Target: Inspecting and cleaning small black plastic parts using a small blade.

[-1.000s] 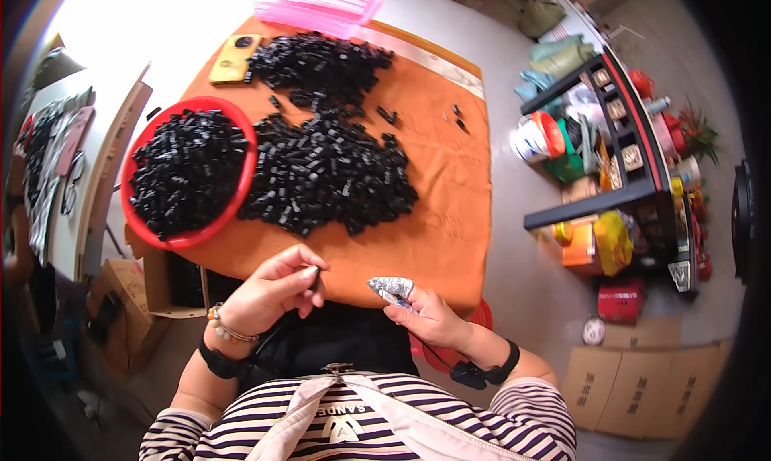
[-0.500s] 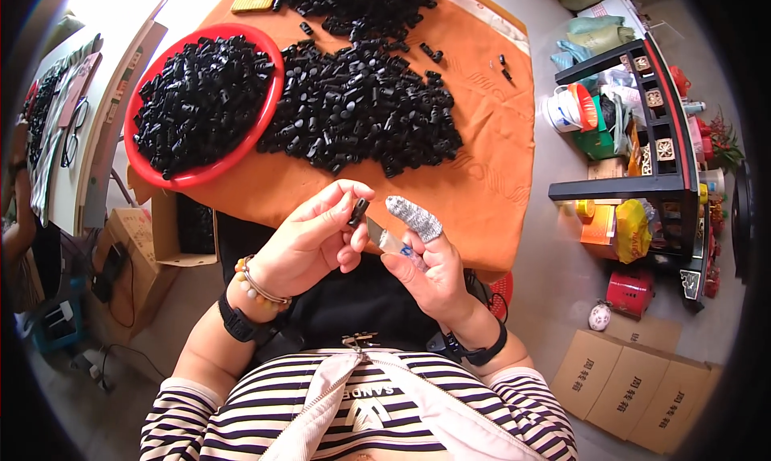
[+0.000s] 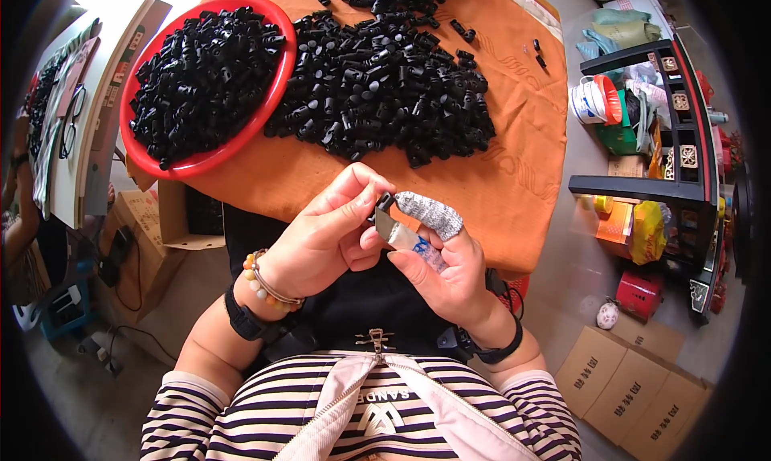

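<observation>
Pinched between the thumb and fingers of my left hand (image 3: 325,224) is a small black plastic part (image 3: 383,207). My right hand (image 3: 454,280) grips a short flat blade (image 3: 393,230) by its end, which is wrapped in whitish material (image 3: 422,247) with blue marks. The blade's tip meets the black part, though the exact contact is too small to make out. A grey knitted finger cover (image 3: 432,212) sits on my right index finger, curled over the blade toward the part. Both hands are above the near edge of the orange-covered table (image 3: 514,180).
A heap of similar black parts (image 3: 377,91) covers the table's middle. Left of it stands a red basin (image 3: 287,69) full of them. Cardboard boxes (image 3: 144,228) are at lower left. A dark shelf frame (image 3: 642,189) with bags and tubs stands right, near flattened cartons (image 3: 634,389).
My hands have come closer together, bringing the blade against the black part. My right index finger has bent over toward it. The view has shifted slightly, moving the table contents upward.
</observation>
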### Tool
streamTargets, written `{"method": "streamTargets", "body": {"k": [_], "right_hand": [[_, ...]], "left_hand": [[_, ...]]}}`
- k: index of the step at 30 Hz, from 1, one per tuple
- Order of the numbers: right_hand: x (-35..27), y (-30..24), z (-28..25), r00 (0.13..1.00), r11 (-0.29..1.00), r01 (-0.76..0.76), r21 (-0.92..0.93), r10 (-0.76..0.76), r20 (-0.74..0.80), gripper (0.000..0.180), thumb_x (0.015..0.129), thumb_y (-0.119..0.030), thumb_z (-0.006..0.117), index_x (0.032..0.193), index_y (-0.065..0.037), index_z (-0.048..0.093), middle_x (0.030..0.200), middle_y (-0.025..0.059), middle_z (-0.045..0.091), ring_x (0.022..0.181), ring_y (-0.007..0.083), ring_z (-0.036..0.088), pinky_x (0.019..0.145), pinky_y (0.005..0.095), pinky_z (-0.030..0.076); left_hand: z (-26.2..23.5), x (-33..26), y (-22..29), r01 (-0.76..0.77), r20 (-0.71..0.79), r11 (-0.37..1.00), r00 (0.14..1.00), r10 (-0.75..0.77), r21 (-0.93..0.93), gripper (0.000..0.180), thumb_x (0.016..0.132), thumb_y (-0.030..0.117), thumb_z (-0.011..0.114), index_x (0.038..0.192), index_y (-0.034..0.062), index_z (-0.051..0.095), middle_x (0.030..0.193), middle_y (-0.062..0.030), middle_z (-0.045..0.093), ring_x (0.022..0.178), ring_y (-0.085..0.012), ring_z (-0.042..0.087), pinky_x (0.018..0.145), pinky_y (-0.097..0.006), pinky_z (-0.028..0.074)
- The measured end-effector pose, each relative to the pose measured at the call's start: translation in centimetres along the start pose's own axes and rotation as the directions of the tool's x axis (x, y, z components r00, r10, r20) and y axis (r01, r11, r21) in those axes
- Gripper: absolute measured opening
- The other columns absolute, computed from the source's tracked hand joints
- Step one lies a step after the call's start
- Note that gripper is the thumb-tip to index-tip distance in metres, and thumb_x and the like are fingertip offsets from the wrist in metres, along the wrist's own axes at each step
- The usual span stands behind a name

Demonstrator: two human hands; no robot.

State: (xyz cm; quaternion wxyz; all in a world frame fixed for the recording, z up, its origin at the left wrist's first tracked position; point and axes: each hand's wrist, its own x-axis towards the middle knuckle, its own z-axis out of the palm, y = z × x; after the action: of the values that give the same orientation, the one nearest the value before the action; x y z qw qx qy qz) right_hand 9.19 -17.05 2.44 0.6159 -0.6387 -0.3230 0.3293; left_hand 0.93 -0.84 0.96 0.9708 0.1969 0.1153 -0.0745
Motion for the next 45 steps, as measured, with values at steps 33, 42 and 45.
{"method": "streamTargets", "body": {"k": [33,42,45], "right_hand": [[1.7,0.0,-0.6,0.993,0.958,0.115,-0.261,-0.115,0.016,0.038,0.083,-0.009,0.066,0.118,0.000,0.052,0.089,0.0072,0.065,0.072,0.0082,0.060,0.064,0.0223,0.048],[1.4,-0.9,-0.2,0.998,0.997,-0.040,-0.060,0.042,0.038,0.040,0.084,-0.011,0.063,0.119,0.002,0.048,0.091,0.0099,0.064,0.076,0.0084,0.059,0.065,0.0216,0.047],[1.3,-0.9,-0.3,0.996,0.985,-0.067,-0.162,0.076,0.049,0.042,0.084,-0.013,0.063,0.120,0.002,0.048,0.091,0.0112,0.064,0.076,0.0105,0.061,0.065,0.0223,0.048]], "left_hand": [[-0.2,-0.1,0.8,0.006,-0.018,1.000,1.000,-0.006,0.000,0.014,0.096,0.026,0.043,0.100,0.0155,0.050,0.067,0.0044,0.044,0.056,-0.0025,0.034,0.048,-0.018,0.024],[0.3,-0.1,1.0,-0.016,-0.080,1.000,0.997,0.017,0.004,0.016,0.096,0.028,0.043,0.100,0.0147,0.051,0.066,0.0056,0.043,0.054,-0.0016,0.034,0.048,-0.018,0.026],[0.2,-0.2,1.0,-0.012,-0.065,1.000,0.998,0.011,-0.002,0.016,0.096,0.028,0.043,0.100,0.0147,0.051,0.066,0.0061,0.043,0.054,-0.0013,0.035,0.048,-0.018,0.027]]}}
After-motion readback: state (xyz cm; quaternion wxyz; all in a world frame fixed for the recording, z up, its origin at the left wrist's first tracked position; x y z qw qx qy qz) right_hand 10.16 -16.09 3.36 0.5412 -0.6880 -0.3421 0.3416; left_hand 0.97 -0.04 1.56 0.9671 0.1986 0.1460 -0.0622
